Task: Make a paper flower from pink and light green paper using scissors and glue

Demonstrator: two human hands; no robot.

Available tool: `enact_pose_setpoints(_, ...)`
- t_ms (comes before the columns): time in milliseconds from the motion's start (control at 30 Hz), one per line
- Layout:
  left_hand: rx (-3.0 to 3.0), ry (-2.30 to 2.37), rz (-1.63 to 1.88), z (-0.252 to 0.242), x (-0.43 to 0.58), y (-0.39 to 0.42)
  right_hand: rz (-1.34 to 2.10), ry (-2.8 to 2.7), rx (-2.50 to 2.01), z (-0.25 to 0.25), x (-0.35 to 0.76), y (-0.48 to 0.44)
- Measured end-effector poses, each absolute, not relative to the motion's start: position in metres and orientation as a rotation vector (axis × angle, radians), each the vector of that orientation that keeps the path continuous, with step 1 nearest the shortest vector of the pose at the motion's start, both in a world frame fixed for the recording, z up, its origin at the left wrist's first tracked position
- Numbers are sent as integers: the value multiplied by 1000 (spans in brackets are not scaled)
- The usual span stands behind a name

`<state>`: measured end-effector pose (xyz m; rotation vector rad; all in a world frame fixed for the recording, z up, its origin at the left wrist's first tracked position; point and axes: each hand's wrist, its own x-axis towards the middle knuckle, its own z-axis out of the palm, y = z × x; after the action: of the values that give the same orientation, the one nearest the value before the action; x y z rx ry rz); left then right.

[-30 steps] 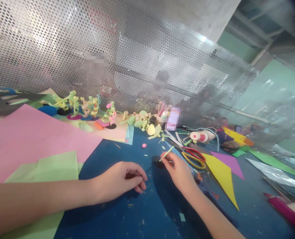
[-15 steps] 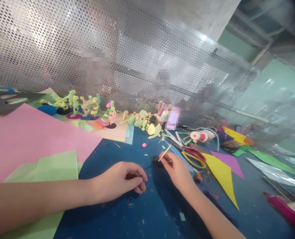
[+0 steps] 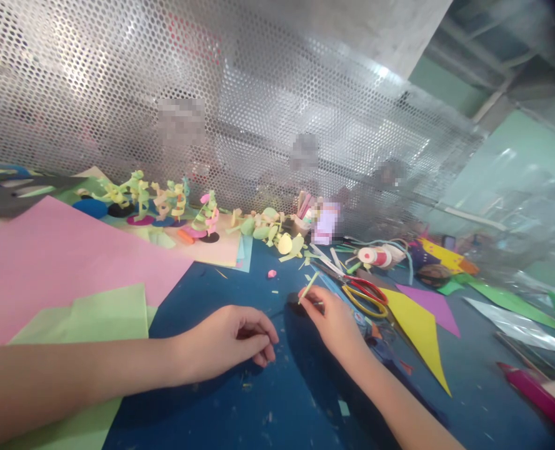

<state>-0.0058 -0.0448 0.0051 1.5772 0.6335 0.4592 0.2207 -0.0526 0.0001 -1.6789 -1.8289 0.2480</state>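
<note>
My right hand (image 3: 332, 317) pinches a thin pale green paper stick (image 3: 310, 286) between thumb and fingertips. The stick stands tilted over a black disc (image 3: 294, 301) on the blue tabletop (image 3: 202, 415); whether its lower end touches the disc is hidden by the fingers. My left hand (image 3: 242, 336) rests to the left, loosely curled with the thumb against the fingers and nothing visible in it. A small pink piece (image 3: 272, 274) lies beyond the hands. Scissors with red and yellow handles (image 3: 364, 297) lie just right of my right hand.
Pink paper (image 3: 71, 262) and green paper (image 3: 113, 312) lie on the left. Several small paper figures (image 3: 139, 194) stand along the perforated metal screen (image 3: 259, 94). To the right are a thread spool (image 3: 374, 256), yellow paper (image 3: 420, 334) and a magenta tool (image 3: 535, 394).
The stick in my right hand has tilted slightly and sits a touch lower. My left hand has hardly moved.
</note>
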Motion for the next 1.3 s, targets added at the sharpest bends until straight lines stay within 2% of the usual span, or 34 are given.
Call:
enact_pose_setpoints(567,1583,631,461,5,-5,-45,311,-1769,-1686,-5,224,-49)
enact_pose_setpoints(800,1605,725,524,20,-1,-27,345,-1788,-1674,-1,225,-52)
enact_pose_setpoints(967,1943,725,626,23,29,11,332,-1826,-1681,2,228,-52)
enact_pose_setpoints(1300,1901,649,745,-5,93,41,190,-1862,-1842,18,222,-60)
